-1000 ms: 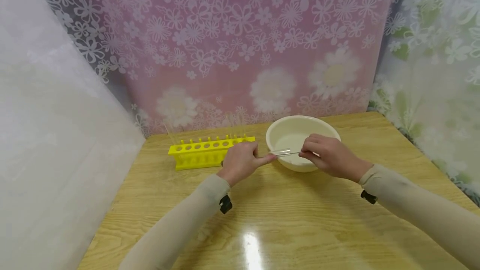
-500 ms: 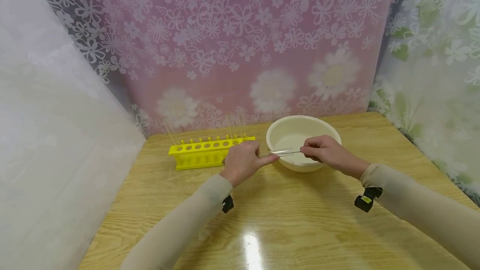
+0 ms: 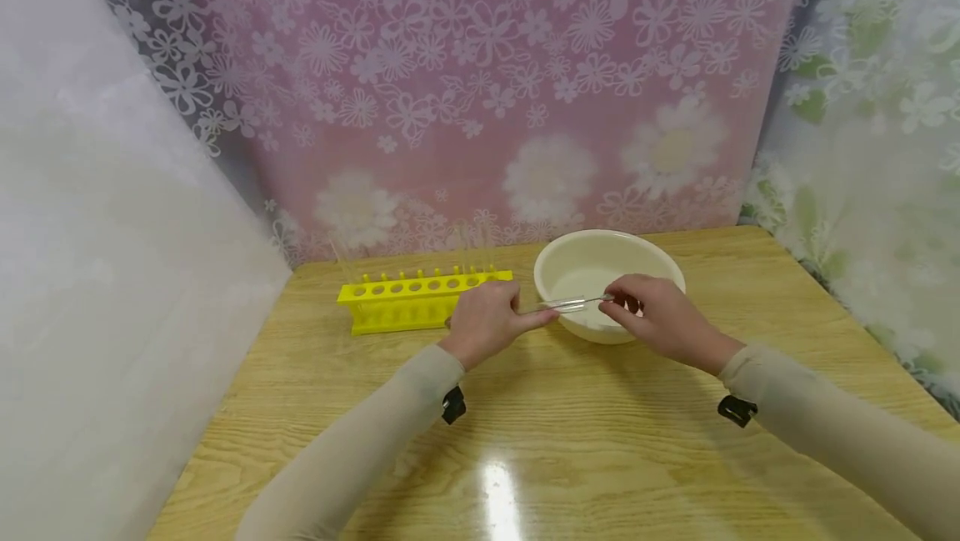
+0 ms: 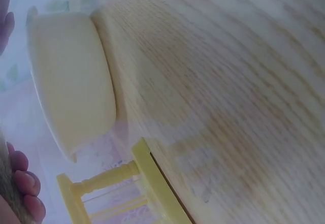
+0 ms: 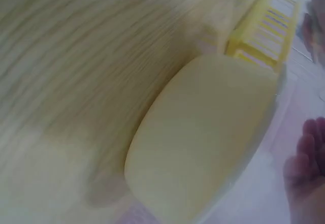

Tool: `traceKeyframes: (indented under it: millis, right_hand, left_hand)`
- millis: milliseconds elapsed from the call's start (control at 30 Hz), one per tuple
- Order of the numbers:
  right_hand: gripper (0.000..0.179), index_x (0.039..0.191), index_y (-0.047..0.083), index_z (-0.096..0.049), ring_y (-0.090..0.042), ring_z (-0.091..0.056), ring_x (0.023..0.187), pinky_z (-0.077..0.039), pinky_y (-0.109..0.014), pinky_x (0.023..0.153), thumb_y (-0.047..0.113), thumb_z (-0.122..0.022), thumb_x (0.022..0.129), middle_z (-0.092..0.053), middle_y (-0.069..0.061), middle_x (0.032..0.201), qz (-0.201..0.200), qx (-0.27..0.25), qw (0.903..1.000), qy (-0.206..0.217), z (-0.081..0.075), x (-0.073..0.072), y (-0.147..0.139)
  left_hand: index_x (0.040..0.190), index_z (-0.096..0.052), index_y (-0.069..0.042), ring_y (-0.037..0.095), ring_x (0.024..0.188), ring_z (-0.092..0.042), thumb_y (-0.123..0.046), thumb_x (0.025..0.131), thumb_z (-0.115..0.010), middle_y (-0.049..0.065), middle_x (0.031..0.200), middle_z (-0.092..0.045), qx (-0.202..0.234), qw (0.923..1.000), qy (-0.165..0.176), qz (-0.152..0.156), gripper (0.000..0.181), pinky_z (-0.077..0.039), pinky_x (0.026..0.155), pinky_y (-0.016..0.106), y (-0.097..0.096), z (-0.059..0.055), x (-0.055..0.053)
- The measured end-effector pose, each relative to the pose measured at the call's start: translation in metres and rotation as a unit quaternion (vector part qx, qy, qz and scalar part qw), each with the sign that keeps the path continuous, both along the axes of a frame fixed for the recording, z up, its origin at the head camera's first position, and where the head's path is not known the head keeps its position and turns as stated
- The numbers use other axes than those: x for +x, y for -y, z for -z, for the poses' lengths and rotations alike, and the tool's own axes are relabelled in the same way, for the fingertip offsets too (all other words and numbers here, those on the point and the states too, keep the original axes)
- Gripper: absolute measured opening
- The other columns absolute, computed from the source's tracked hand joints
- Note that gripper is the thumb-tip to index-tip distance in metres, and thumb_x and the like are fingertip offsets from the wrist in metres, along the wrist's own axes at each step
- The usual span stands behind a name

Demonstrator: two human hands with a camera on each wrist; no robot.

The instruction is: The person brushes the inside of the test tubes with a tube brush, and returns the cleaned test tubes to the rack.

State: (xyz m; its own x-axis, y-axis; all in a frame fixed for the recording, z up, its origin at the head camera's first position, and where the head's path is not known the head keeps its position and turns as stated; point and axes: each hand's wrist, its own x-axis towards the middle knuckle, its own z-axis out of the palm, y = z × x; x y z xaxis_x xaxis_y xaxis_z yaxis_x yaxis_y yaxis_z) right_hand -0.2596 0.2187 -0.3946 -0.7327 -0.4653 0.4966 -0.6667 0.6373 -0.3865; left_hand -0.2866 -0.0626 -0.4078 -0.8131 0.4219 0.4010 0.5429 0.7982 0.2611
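Note:
In the head view, my left hand (image 3: 487, 320) grips a clear glass test tube (image 3: 566, 305), lying almost level with its mouth toward the right. A test tube brush (image 3: 596, 299) runs into that mouth on a thin wire stem. My right hand (image 3: 660, 316) holds the looped end of the stem between thumb and fingers, over the white basin (image 3: 551, 270). Most of the tube and the brush head are hidden behind my left hand. Only curled fingertips (image 4: 28, 186) show in the left wrist view, beside a greyish bristly patch. Fingers (image 5: 299, 163) of my right hand edge into the right wrist view.
A yellow test tube rack (image 3: 397, 299) stands left of the basin, partly behind my left hand. Several glass tubes (image 3: 472, 249) rise at its back. The wooden table (image 3: 585, 441) meets a flowered curtain (image 3: 480, 91) behind.
My right fingers have shifted on the stem, and its looped end now shows between them. The test tube has moved slightly to the right with my left hand since one second ago.

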Motion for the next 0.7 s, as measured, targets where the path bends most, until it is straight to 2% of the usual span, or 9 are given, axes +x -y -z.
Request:
traceKeyframes:
  millis: [100,167,300,333,467,533,567,633,700]
  right_hand:
    - [0.022,0.102,0.011,-0.069,-0.009,-0.057,0.076,-0.049,-0.028,0.062,0.01,-0.081,0.084,-0.064,0.005,0.087,-0.007,0.04,0.9907,-0.13,0.003,0.001,-0.002]
    - [0.022,0.103,0.008,-0.07,-0.013,-0.06,0.08,-0.052,-0.031,0.063,0.011,-0.081,0.084,-0.066,0.001,0.091,-0.017,0.05,0.9814,-0.184,0.003,0.002,-0.003]
    - [0.012,0.098,0.008,-0.071,-0.015,-0.062,0.083,-0.053,-0.032,0.066,0.015,-0.077,0.089,-0.068,-0.001,0.091,-0.052,0.056,0.9691,-0.234,0.0,0.001,-0.004]
    - [0.011,0.097,0.009,-0.071,-0.014,-0.062,0.082,-0.052,-0.031,0.065,0.019,-0.072,0.094,-0.068,0.0,0.09,-0.062,0.058,0.9655,-0.246,-0.001,0.0,-0.004]
    - [0.021,0.092,0.008,-0.07,-0.014,-0.058,0.073,-0.05,-0.029,0.063,0.022,-0.06,0.103,-0.065,0.001,0.084,-0.1,0.078,0.9409,-0.314,-0.005,-0.004,-0.005]
    - [0.033,0.091,0.007,-0.068,-0.014,-0.057,0.071,-0.05,-0.029,0.062,0.027,-0.049,0.108,-0.063,0.0,0.082,-0.108,0.091,0.9281,-0.345,-0.006,-0.006,-0.005]
    - [0.033,0.09,0.007,-0.067,-0.015,-0.056,0.07,-0.05,-0.03,0.062,0.026,-0.049,0.108,-0.062,-0.001,0.08,-0.11,0.096,0.9238,-0.354,-0.006,-0.006,-0.005]
    - [0.034,0.088,0.007,-0.065,-0.015,-0.055,0.069,-0.049,-0.03,0.062,0.027,-0.048,0.109,-0.06,-0.001,0.079,-0.112,0.097,0.9262,-0.347,-0.007,-0.006,-0.005]
    - [0.032,0.088,0.009,-0.064,-0.011,-0.051,0.068,-0.046,-0.027,0.062,0.028,-0.049,0.108,-0.058,0.002,0.078,-0.108,0.09,0.9388,-0.315,-0.007,-0.006,-0.005]
  left_hand:
    - [0.067,-0.05,-0.022,0.01,0.043,-0.043,-0.078,0.082,-0.062,-0.006,0.056,-0.049,0.012,0.9998,0.013,0.006,0.059,-0.033,0.039,0.027,0.0,0.0,-0.001]
    - [0.067,-0.05,-0.022,0.011,0.043,-0.043,-0.075,0.082,-0.065,-0.006,0.055,-0.049,0.018,0.9997,0.013,0.012,0.057,-0.034,0.038,0.027,0.0,-0.001,-0.002]
    - [0.066,-0.049,-0.022,0.01,0.043,-0.043,-0.074,0.082,-0.065,-0.006,0.055,-0.049,0.026,0.9994,0.01,0.021,0.057,-0.033,0.038,0.027,0.0,-0.003,-0.002]
    - [0.066,-0.049,-0.022,0.01,0.043,-0.043,-0.075,0.082,-0.064,-0.006,0.054,-0.049,0.027,0.9994,0.01,0.02,0.057,-0.033,0.039,0.027,0.001,-0.003,-0.001]
    - [0.065,-0.049,-0.022,0.011,0.043,-0.042,-0.075,0.082,-0.064,-0.006,0.055,-0.048,0.033,0.9992,0.014,0.02,0.057,-0.032,0.039,0.027,0.002,-0.003,0.0]
    - [0.065,-0.049,-0.022,0.011,0.043,-0.042,-0.073,0.082,-0.066,-0.005,0.055,-0.048,0.036,0.999,0.019,0.02,0.057,-0.032,0.039,0.027,0.002,-0.003,0.0]
    - [0.065,-0.049,-0.021,0.011,0.043,-0.042,-0.072,0.082,-0.067,-0.005,0.055,-0.048,0.037,0.9989,0.021,0.02,0.056,-0.032,0.039,0.027,0.002,-0.003,0.0]
    - [0.065,-0.049,-0.021,0.011,0.043,-0.042,-0.071,0.082,-0.068,-0.005,0.054,-0.047,0.041,0.9986,0.025,0.02,0.056,-0.031,0.039,0.027,0.002,-0.003,0.001]
    - [0.065,-0.048,-0.021,0.011,0.043,-0.042,-0.07,0.082,-0.069,-0.005,0.054,-0.047,0.042,0.9986,0.024,0.02,0.056,-0.031,0.039,0.027,0.003,-0.004,0.002]
